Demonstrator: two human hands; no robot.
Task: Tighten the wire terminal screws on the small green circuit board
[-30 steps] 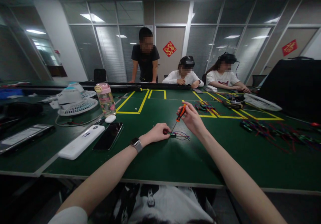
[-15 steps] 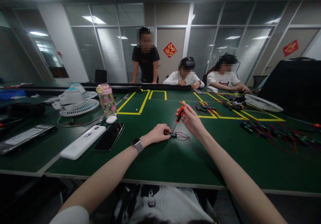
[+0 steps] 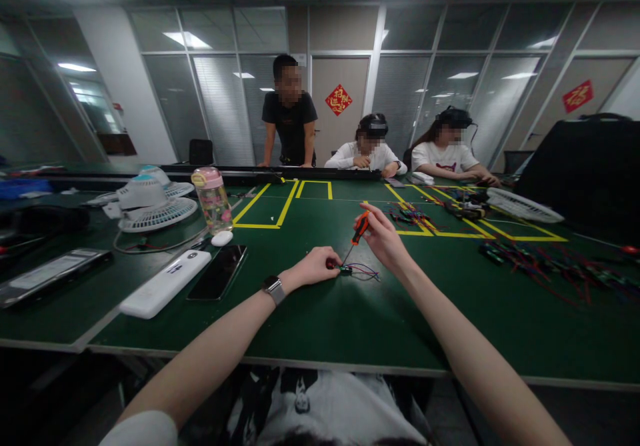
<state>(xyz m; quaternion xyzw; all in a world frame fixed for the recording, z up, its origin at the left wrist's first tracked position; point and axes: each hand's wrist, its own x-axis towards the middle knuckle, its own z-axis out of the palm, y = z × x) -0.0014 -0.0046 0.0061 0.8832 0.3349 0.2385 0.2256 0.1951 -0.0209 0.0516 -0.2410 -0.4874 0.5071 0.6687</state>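
In my right hand (image 3: 383, 233) is a screwdriver (image 3: 361, 229) with an orange and black handle, its thin shaft slanting down to the left. The tip meets a small green circuit board (image 3: 345, 270) lying on the green table. My left hand (image 3: 316, 265) pinches the board's left end between closed fingers, which hide part of it. From the board's right side, thin red and blue wires (image 3: 367, 271) loop out over the table top.
Left of my hands lie a black phone (image 3: 218, 273), a white power bank (image 3: 167, 283) and a pink-lidded bottle (image 3: 213, 199), with white fans (image 3: 157, 206) behind. Wired boards (image 3: 545, 266) are heaped at right, more (image 3: 413, 215) near yellow tape. Several people sit or stand across the table.
The screwdriver handle has turned slightly in my right hand, its tip still at the board. My left hand stays put. The standing person's head has turned.
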